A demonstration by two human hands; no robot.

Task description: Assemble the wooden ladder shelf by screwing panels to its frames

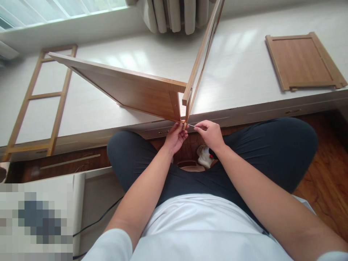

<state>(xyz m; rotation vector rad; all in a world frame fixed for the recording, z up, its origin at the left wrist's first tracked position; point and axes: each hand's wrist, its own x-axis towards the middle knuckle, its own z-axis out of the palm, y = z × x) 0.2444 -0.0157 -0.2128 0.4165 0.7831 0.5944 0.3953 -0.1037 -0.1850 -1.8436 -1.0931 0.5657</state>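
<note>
My left hand (176,137) is closed around the near lower corner where a wooden panel (130,85) meets a wooden frame (199,59). The panel stands on its edge and slants away to the left; the frame rises away to the upper right. From the right, my right hand (211,134) pinches a thin metal rod (191,125) between thumb and fingers. Its tip points at the end of the frame, beside my left fingertips. Whether the rod is a tool or a long screw cannot be made out.
A ladder-like wooden frame (45,95) lies at the left of the white ledge (233,83). Another wooden panel (303,61) lies on its right side. Grey curtains (174,16) hang behind. Below my hands are a white item (204,156) and a wooden floor (320,163).
</note>
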